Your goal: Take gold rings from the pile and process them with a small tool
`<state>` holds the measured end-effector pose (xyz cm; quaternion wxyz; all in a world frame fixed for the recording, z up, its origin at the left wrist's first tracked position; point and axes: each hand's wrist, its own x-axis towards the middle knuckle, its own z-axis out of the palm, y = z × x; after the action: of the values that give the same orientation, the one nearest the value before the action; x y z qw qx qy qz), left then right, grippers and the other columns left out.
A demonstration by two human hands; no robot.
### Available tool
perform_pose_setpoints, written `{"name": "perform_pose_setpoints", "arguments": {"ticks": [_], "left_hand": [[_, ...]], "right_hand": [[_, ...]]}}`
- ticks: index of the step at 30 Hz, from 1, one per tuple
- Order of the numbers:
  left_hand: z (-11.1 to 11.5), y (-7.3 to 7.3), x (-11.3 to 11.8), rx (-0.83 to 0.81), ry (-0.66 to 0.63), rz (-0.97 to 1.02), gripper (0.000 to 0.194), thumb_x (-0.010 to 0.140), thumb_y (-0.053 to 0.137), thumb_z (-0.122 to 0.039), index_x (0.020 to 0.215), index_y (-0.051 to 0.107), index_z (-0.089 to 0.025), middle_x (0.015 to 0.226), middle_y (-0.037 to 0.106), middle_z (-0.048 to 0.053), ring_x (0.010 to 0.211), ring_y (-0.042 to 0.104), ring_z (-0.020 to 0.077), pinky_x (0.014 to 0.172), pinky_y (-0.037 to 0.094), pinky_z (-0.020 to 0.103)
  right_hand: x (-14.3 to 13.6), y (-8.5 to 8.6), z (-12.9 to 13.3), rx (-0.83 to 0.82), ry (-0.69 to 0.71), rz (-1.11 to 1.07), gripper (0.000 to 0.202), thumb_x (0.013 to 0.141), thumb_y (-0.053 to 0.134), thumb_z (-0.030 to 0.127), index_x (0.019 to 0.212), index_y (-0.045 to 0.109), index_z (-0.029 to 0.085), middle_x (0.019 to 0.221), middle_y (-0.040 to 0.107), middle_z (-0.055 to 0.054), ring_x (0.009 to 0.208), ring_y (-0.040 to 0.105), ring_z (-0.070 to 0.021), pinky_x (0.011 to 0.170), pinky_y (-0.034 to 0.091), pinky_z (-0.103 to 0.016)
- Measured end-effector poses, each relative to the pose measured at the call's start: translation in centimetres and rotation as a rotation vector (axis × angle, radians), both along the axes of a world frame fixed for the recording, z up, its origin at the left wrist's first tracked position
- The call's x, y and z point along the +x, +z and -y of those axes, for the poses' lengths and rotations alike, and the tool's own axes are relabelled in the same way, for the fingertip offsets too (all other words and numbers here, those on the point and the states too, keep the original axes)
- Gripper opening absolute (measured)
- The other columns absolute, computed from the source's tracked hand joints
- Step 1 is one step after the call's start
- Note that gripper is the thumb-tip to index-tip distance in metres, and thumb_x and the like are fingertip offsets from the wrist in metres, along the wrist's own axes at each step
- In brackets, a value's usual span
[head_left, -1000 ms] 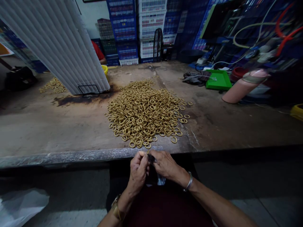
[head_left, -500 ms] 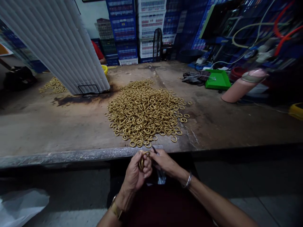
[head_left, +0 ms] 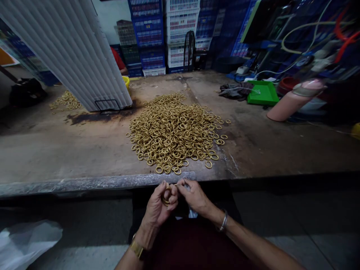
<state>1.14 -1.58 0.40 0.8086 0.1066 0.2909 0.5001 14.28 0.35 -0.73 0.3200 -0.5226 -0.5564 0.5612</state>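
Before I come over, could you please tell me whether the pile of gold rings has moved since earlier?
No: the pile of gold rings lies as before, right of the ridged panel; only the view shifted slightly.

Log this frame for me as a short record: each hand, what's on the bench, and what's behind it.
Left hand: curled around at least one gold-colored ring
Right hand: fingers bent close to the left fingertips; grip unclear
Bench: heaped ring pile in front of the hands, loose rings around its edge
Bench left: ridged white panel, standing
Bench right: green tray, pink cylinder, tilted
Behind: stacked blue crates and white crates
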Motion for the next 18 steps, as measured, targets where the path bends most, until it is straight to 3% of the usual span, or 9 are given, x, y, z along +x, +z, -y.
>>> {"name": "perform_pose_setpoints", "arguments": {"ticks": [3, 10, 13, 18], "left_hand": [[0.3, -0.4, -0.5, -0.023, 0.01, -0.066, 0.027, 0.07, 0.062, -0.029, 0.061, 0.042, -0.014, 0.064, 0.051, 0.0, 0.044, 0.038, 0.0033, 0.034, 0.023, 0.013], [0.5, -1.1, -0.4, -0.041, -0.003, -0.226, 0.023, 0.067, 0.064, -0.025, 0.074, 0.044, -0.017, 0.065, 0.052, -0.002, 0.045, 0.042, 0.0039, 0.035, 0.023, 0.013], [0.5, -1.0, 0.2, -0.027, -0.009, -0.262, 0.025, 0.068, 0.064, -0.03, 0.081, 0.046, -0.017, 0.064, 0.05, -0.003, 0.046, 0.043, 0.0047, 0.036, 0.023, 0.013], [0.8, -1.1, 1.1, 0.052, 0.039, -0.42, 0.03, 0.069, 0.063, -0.041, 0.073, 0.046, -0.016, 0.06, 0.046, -0.005, 0.043, 0.037, 0.0037, 0.036, 0.024, 0.014]], "right_hand": [[0.3, 0.0, -0.3, 0.143, -0.014, 0.106, 0.022, 0.078, 0.046, 0.031, 0.066, 0.055, 0.015, 0.059, 0.055, 0.001, 0.058, 0.049, -0.0098, 0.06, 0.038, -0.022], [0.5, 0.5, -0.8, 0.084, -0.025, 0.065, 0.019, 0.077, 0.046, 0.026, 0.065, 0.056, 0.016, 0.057, 0.058, 0.001, 0.057, 0.051, -0.0106, 0.058, 0.04, -0.021], [0.4, 0.7, -0.7, 0.122, -0.007, 0.046, 0.018, 0.077, 0.046, 0.027, 0.067, 0.056, 0.016, 0.059, 0.058, 0.0, 0.057, 0.053, -0.0108, 0.059, 0.04, -0.021], [0.3, 0.7, -0.6, 0.176, -0.026, 0.11, 0.02, 0.079, 0.045, 0.029, 0.069, 0.057, 0.016, 0.057, 0.055, 0.002, 0.055, 0.049, -0.0097, 0.057, 0.039, -0.02]]}}
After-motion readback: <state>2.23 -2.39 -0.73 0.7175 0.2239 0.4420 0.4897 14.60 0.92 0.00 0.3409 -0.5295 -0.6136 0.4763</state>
